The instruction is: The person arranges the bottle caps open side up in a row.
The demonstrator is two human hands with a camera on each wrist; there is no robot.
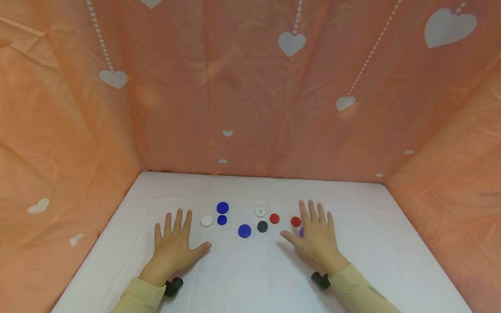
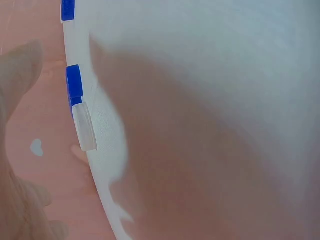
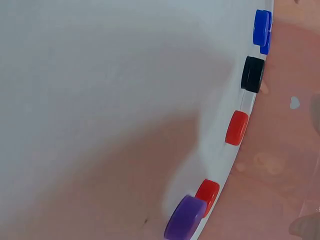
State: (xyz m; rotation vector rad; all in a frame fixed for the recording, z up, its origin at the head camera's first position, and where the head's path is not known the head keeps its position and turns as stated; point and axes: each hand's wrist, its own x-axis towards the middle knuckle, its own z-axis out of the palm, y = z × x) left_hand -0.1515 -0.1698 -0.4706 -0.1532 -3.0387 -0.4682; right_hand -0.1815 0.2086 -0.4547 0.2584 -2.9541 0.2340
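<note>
My left hand is spread with fingers straight, over the left part of the table, holding nothing. Nearest to it lies a plain white bottle cap, with two blue caps just beyond. A third blue cap sits in the middle beside a black cap. Behind them is a smaller white cap with dark marks, and a red cap is close by. My right hand, fingers also spread and holding nothing, partly hides a purple cap next to another red cap.
A white-covered table carries the caps. Orange cloth with white hearts hangs behind it and along both sides. Each wrist bears a small black camera. Hand shadows fall on the tabletop in both wrist views.
</note>
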